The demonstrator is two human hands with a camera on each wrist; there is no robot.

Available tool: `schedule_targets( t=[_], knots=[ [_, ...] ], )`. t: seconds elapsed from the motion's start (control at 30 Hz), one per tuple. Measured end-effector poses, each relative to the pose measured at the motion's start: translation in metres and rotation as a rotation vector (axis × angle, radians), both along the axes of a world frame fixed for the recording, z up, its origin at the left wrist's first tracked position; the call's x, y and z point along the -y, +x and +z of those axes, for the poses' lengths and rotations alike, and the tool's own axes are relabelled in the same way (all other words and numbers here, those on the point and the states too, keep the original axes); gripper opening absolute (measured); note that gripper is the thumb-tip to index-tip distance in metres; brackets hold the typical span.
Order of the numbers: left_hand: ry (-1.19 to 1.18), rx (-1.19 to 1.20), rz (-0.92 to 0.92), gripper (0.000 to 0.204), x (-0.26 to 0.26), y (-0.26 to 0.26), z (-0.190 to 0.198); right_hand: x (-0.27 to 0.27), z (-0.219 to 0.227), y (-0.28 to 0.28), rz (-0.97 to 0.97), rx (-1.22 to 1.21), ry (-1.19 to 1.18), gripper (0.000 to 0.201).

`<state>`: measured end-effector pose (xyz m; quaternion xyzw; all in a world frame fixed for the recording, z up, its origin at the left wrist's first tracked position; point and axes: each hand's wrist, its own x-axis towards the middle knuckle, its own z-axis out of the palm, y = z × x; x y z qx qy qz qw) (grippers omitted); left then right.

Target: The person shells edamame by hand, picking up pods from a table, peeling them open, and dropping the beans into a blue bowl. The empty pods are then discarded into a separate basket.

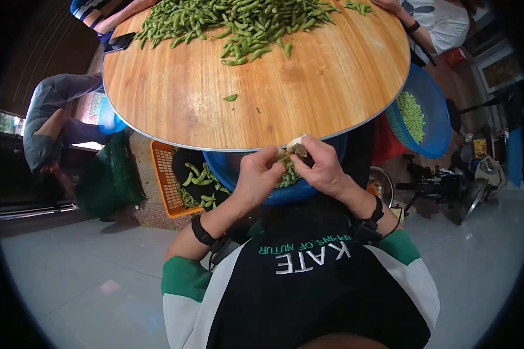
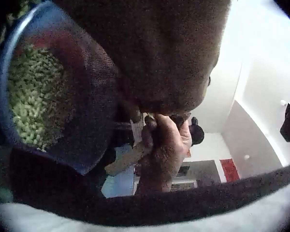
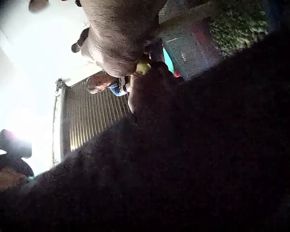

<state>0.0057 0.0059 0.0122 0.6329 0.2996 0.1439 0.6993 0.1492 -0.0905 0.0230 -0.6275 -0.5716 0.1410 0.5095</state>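
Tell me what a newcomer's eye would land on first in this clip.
Probably the heap of green pods spread over the far side of the round wooden table. Next, the left hand and right hand pinching one pod together over a blue basket of shelled beans at the table's near edge.
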Motion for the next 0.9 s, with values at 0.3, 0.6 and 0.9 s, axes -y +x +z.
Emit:
schedule_targets(
  t=[0.3, 0.6, 0.9],
  knots=[
    [0.863, 0.030, -0.049, 0.025, 0.006, -0.010, -0.016, 0.009, -0.008, 0.010, -0.014, 0.019, -0.100, 0.017],
    [0.830, 0.142, -0.109, 0.022, -0.012, -0.045, 0.040, 0.007, -0.001, -0.003, 0.057, -0.340, -0.290, 0.020],
    [1.367, -0.048, 0.057, 0.011, -0.133, -0.009, 0.058, 0.010, -0.001, 0.004, 0.219, 0.096, -0.035, 0.029]
  ],
)
